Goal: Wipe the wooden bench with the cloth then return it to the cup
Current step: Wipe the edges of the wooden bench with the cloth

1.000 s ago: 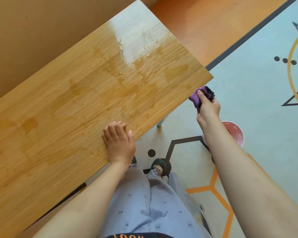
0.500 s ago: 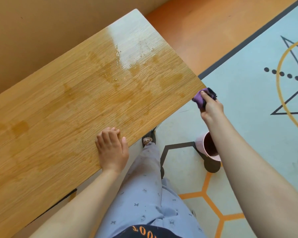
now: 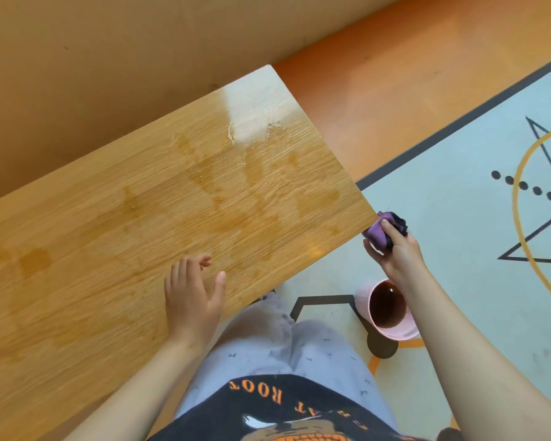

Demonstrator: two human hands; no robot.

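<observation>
Most of the view is the wooden bench (image 3: 134,218), streaked with damp patches, with the left hand (image 3: 193,297) spread flat near its front edge. Just off its right corner, the right hand (image 3: 398,253) grips the bunched purple cloth (image 3: 384,229), above the pink cup (image 3: 390,310) on the floor mat (image 3: 458,218).

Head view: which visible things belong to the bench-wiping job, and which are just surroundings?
Job:
wooden bench, damp-streaked
purple cloth, bunched in right hand
pink cup on the floor
left hand over the bench edge

Surroundings:
patterned floor mat
orange floor
wall
</observation>
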